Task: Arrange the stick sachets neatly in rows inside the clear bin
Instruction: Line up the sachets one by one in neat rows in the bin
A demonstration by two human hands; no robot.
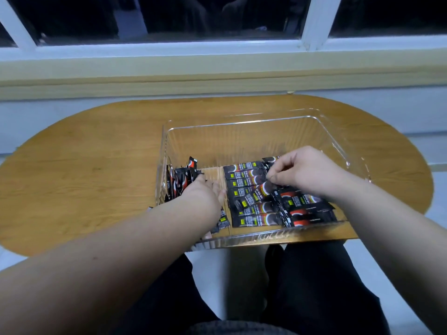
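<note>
A clear plastic bin (242, 141) sits on the wooden table. Black, red and yellow stick sachets (244, 176) lie flat in a row across the bin's near middle, with more overlapping at the right (304, 215). A bunch of sachets (180, 181) stands on edge against the bin's left wall. My left hand (205, 194) reaches into the bin beside that bunch, fingers bent down among the sachets; what it holds is hidden. My right hand (307, 172) hovers over the flat row, thumb and fingers pinching one tilted sachet (262, 189).
The oval wooden table (84, 165) stands against a wall below a white-framed window (217, 44). The bin's near rim (266, 236) overhangs the table's front edge. My legs in dark trousers show below the table.
</note>
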